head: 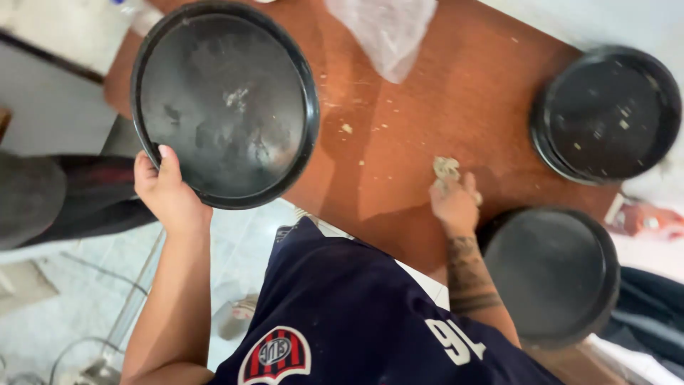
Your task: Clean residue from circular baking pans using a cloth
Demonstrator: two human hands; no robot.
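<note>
— What's in the hands?

— The left hand [165,191] grips the rim of a round black pan [224,103], thumb over the edge, holding it tilted past the table's near-left corner. The right hand [453,202] is closed around a small pale crumpled scrap [446,168], pressed to the wood.

— And the table itself?

— The table [399,135] is reddish-brown wood, smooth, speckled with pale crumbs. The held pan looks like dull metal, smeared and scuffed inside.

— Anything else near that pan?

— Right of it, a clear plastic bag [388,28] lies at the table's far edge. Well to the right sit two more stacks of black pans, one farther [605,114], one nearer [552,274], just beside the right forearm. Below the held pan is pale tiled floor [71,314].
</note>
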